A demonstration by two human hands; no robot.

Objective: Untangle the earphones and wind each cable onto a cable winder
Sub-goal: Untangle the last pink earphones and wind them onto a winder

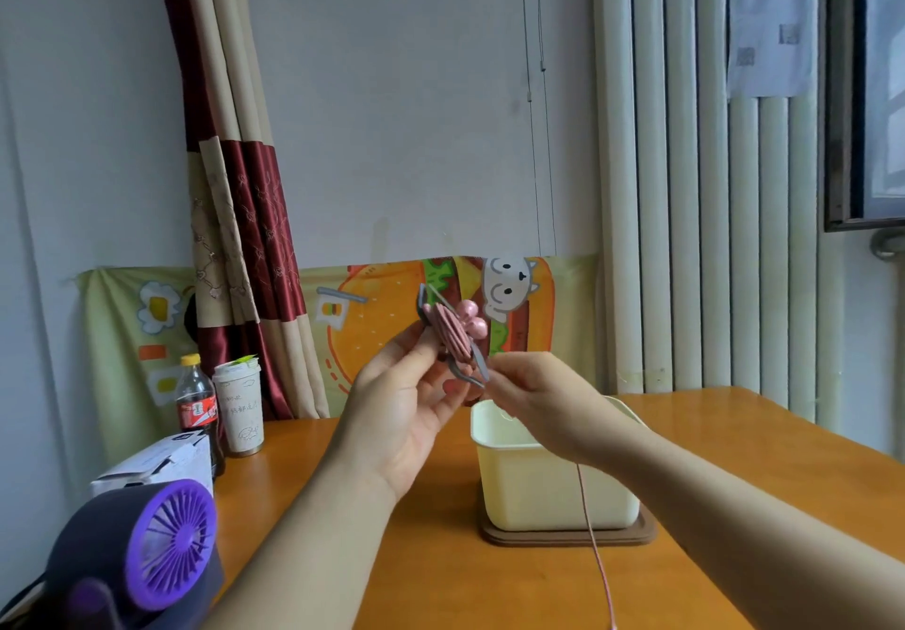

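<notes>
Left hand [409, 402] fingertips pinch grey cable winder [453, 335], pink earphone cable [595, 546] coiled on it, earbuds above fingers. Right hand [531, 397] pinches cable just beside winder; tail hangs below. Keep tension even, lay turns flat.

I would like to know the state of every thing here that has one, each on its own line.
left hand: holds the cable winder
right hand: pinches the pink cable
cable winder: partly wound, held in the air
pink cable: tail hangs loose
cream container: open, upright
cola bottle: capped, upright
</notes>
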